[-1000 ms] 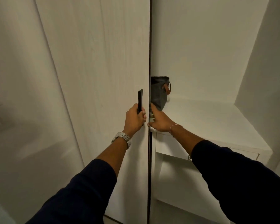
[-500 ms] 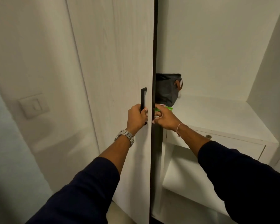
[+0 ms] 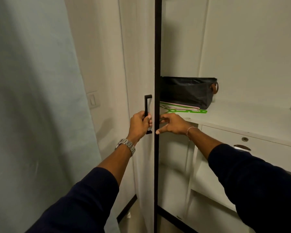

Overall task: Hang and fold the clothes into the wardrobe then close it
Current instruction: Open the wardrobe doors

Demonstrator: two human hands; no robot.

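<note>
The white wardrobe door (image 3: pixel 141 64) stands partly open, its dark edge (image 3: pixel 158 47) facing me. My left hand (image 3: pixel 139 126) grips the lower part of the black bar handle (image 3: pixel 146 105) on the door's front. My right hand (image 3: pixel 172 124) holds the door's edge just right of it, fingers curled behind the edge and thumb at the front. Inside, a black fabric bag (image 3: pixel 188 93) with a brown strap sits on a white shelf (image 3: pixel 238 115). Green and pink hangers (image 3: pixel 186 111) lie flat in front of the bag. No clothes are in view.
A pale curtain (image 3: pixel 32 98) hangs at the left, with a wall switch (image 3: pixel 92 100) beside it. Under the shelf is a white drawer (image 3: pixel 259 153) with a metal pull and a lock. Lower shelves show below it.
The door has swung further open towards me, both hands moving with it. More of the shelf, the whole bag and the hangers now show. The curtain has come into view.
</note>
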